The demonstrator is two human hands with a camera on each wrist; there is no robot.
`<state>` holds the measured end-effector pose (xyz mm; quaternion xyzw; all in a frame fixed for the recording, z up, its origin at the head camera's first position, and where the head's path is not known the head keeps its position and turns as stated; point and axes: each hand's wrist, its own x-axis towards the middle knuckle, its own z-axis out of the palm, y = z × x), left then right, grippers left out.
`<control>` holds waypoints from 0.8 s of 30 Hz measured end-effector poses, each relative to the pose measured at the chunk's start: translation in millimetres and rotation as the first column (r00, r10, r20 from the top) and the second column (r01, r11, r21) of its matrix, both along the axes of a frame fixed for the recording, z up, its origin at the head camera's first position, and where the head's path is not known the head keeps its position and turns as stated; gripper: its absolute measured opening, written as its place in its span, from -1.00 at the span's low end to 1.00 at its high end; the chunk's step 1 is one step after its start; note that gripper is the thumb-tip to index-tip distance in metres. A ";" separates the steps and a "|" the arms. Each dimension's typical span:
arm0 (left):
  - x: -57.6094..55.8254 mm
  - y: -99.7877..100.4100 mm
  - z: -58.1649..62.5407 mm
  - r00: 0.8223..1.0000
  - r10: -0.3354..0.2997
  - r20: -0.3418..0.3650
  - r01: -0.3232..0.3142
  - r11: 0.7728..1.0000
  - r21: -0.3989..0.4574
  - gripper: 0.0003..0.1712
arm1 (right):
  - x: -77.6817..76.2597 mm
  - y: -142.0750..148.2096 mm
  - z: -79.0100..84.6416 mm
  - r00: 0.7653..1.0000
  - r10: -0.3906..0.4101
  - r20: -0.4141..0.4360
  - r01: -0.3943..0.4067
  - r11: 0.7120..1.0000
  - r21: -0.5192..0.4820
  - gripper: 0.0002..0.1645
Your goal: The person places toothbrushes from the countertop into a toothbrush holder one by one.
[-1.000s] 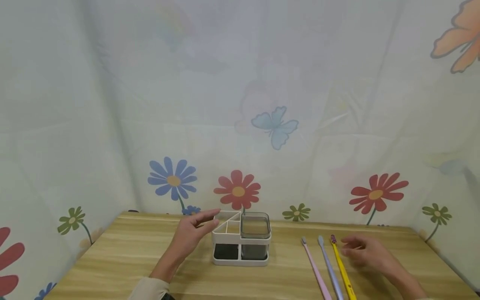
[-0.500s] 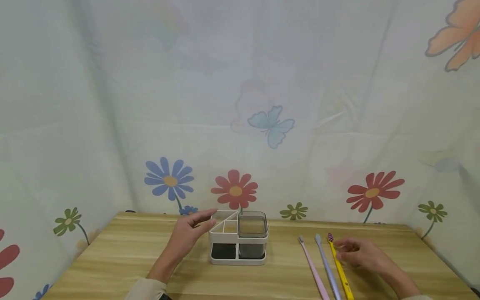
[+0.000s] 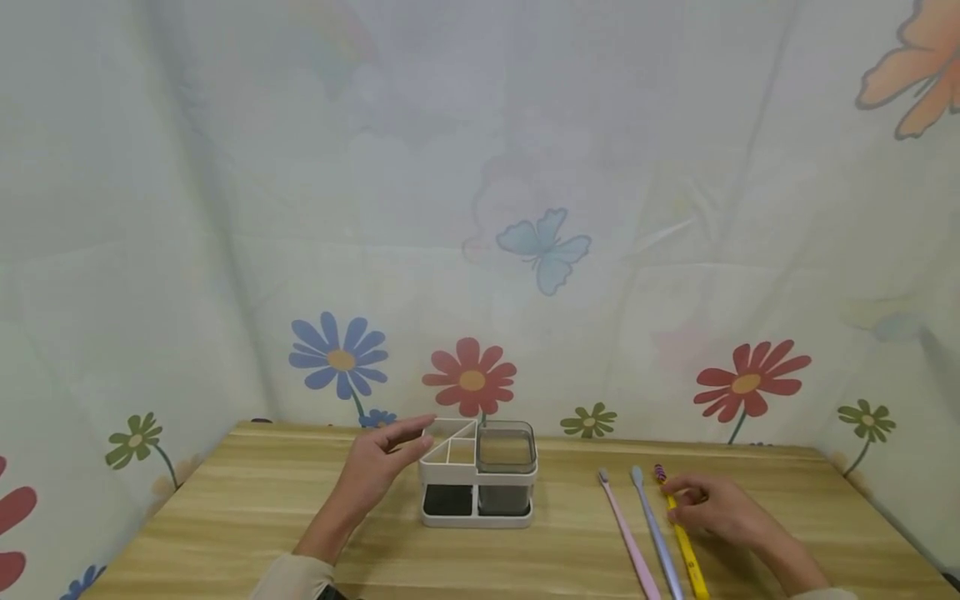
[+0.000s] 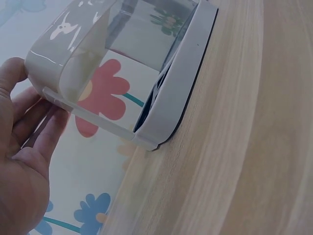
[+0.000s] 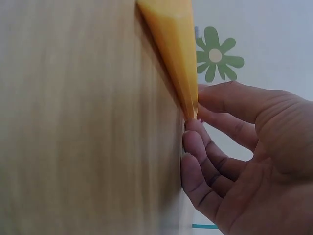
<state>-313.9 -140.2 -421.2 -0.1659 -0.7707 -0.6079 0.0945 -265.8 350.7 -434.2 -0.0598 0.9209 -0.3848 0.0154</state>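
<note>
In the head view a white divided toothbrush holder (image 3: pixel 450 477) with a clear square cup (image 3: pixel 506 447) stands on the wooden table. My left hand (image 3: pixel 375 462) rests its nearly straight fingers and thumb against the holder's upper left edge; the left wrist view shows fingertips (image 4: pixel 58 113) at its side. To the right lie a pink toothbrush (image 3: pixel 628 537), a blue toothbrush (image 3: pixel 657 533) and a yellow toothbrush (image 3: pixel 690 558), side by side. My right hand (image 3: pixel 716 508) pinches the yellow one near its bristle head, seen close in the right wrist view as a yellow handle (image 5: pixel 173 44) low over the table.
The wooden table (image 3: pixel 225 517) ends at the back against a light curtain (image 3: pixel 420 192) printed with flowers and butterflies. The curtain also closes in the left and right sides.
My right hand has moved left and reached the yellow toothbrush, its fingers now closing on the neck. My left hand stays at the holder; the view has shifted slightly.
</note>
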 end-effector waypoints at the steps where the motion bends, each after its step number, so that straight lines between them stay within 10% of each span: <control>1: -0.1 -0.3 -0.3 1.000 0.001 0.002 -0.001 1.000 0.003 -0.56 | -0.5 -1.3 0.3 1.000 -0.006 0.003 0.006 1.000 0.005 -0.63; 24: -0.2 0.2 -1.8 1.000 -0.010 0.007 0.010 1.000 0.026 -0.54 | 0.9 -19.2 1.2 0.987 -0.135 0.082 0.138 0.990 -0.027 -0.65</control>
